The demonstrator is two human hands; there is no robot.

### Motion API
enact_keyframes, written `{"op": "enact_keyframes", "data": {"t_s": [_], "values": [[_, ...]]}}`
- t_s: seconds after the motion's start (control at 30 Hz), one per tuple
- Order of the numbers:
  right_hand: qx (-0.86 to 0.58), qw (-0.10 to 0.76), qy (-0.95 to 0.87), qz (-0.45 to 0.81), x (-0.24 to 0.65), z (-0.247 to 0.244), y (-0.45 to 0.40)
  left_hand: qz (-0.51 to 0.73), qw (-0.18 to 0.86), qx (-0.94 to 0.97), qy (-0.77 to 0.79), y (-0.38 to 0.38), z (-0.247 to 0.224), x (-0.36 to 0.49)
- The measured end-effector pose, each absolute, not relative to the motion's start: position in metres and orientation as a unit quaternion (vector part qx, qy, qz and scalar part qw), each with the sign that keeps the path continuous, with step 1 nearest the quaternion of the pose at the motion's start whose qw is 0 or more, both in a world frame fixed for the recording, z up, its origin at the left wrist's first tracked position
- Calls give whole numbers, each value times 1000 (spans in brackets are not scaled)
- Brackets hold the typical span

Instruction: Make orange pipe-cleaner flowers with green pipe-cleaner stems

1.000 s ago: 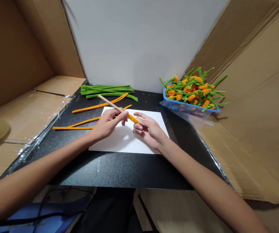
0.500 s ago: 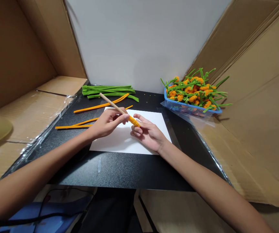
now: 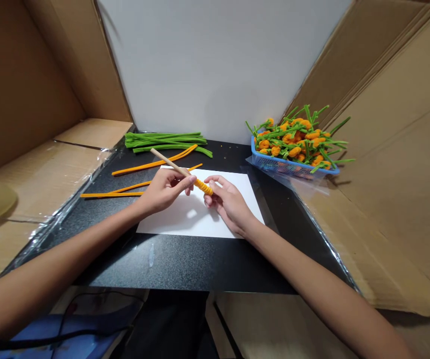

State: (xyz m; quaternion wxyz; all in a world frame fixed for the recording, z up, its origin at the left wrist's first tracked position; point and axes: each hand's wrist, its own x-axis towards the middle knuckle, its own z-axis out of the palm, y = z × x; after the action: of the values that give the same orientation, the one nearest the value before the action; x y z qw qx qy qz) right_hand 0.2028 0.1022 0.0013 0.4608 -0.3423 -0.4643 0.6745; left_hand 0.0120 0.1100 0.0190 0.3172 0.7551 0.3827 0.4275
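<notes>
Pinching a wooden stick (image 3: 170, 162) between thumb and fingers, the left hand (image 3: 164, 192) steadies it above a white paper sheet (image 3: 185, 219), so the right hand (image 3: 230, 202) can pinch the orange pipe-cleaner coil (image 3: 203, 186) around its end, with spare orange pipe cleaners (image 3: 151, 162) and green pipe cleaners (image 3: 166, 141) laid close by.

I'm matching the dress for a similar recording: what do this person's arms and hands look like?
Both the left arm and the right arm are bare, with no sleeves in view. The left hand and the right hand wear no gloves, and no watch, bracelet or ring shows.
</notes>
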Motion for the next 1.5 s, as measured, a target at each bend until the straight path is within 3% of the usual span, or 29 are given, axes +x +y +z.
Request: {"op": "enact_keyframes", "data": {"t_s": [0.17,0.33,0.53,0.67,0.9,1.17,1.5], "values": [[-416,484,-623,452,209,2,104,430,341,734,400,108,20,14],[-377,446,-783,216,216,9,99,443,392,684,427,113,16,13],[-360,392,-837,125,218,13,97,433,511,605,431,118,12,15],[-376,436,-794,194,215,13,96,429,500,617,430,118,11,14],[-399,476,-649,439,211,14,102,428,411,689,415,122,9,10],[-340,467,-550,603,216,18,108,445,344,737,374,121,17,6],[-264,377,-366,809,217,24,107,495,395,691,348,120,13,7]]}}
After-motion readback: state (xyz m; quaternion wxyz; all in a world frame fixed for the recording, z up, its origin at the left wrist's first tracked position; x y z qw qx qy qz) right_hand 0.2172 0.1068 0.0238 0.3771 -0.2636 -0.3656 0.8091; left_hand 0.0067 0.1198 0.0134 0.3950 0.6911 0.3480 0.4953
